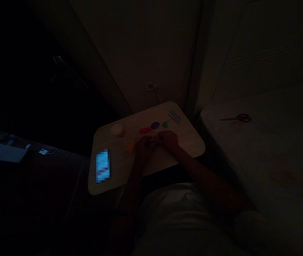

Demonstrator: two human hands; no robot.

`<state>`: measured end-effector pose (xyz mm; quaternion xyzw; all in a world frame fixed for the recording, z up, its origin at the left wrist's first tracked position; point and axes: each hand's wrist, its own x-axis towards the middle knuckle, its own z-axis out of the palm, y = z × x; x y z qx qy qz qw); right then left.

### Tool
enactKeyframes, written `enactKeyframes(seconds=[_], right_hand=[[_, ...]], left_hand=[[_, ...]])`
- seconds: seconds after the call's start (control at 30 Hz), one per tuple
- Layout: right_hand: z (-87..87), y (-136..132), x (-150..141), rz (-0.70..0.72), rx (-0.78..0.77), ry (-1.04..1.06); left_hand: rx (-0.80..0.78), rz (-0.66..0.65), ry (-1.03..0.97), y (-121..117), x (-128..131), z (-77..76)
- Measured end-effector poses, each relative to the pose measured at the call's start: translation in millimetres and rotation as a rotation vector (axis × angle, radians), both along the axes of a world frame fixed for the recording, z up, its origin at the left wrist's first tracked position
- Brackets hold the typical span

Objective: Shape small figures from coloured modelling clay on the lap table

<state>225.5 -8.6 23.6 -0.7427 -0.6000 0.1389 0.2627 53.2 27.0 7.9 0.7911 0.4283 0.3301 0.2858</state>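
Note:
In dim light, my left hand (143,148) and my right hand (168,139) are close together over a small light-topped table (119,163). Both have curled fingers around a small greyish thing (150,142), mostly hidden, whose kind I cannot make out. Just left of my left hand lies a yellow-orange lump (129,147). Beyond the hands are a red elongated lump (145,130), a purple rounded lump (155,125) and a smaller green lump (165,124). These look like modelling clay, though the darkness blurs their texture.
A lit phone (103,166) lies at the table's left. A pale round tub (117,129) stands at the back left, and several thin sticks (174,116) lie at the back right. Scissors (238,118) rest on a pale surface to the right. A wall socket (150,85) is behind.

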Motion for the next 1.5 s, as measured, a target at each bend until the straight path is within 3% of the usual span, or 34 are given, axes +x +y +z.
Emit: enactKeyframes(seconds=[0.37, 0.67, 0.83, 0.97, 1.1, 1.33, 1.5], right_hand=[[-2.2, 0.3, 0.4, -0.049, 0.019, 0.014], [-1.3, 0.6, 0.0, -0.012, -0.019, -0.005], [-5.2, 1.2, 2.5, -0.088, 0.066, 0.133], [-12.8, 2.3, 9.1, -0.127, 0.195, 0.345], [-16.9, 3.3, 12.5, -0.118, 0.291, 0.424], [-15.6, 2.1, 11.7, -0.094, 0.292, 0.446], [-11.1, -0.9, 8.2, -0.092, 0.232, 0.370]], left_hand=[[0.001, 0.025, 0.026, -0.4, 0.8, 2.0], [-0.006, -0.005, 0.000, -0.3, 0.2, 2.4], [0.008, 0.025, 0.010, 0.2, 0.2, -0.1], [-0.051, 0.034, -0.087, -0.7, -0.3, -0.9], [-0.070, 0.060, -0.248, -1.1, -1.3, -0.5], [-0.104, 0.054, -0.359, -0.5, -1.7, -1.5], [-0.092, 0.027, -0.295, -1.7, -1.8, -2.2]])
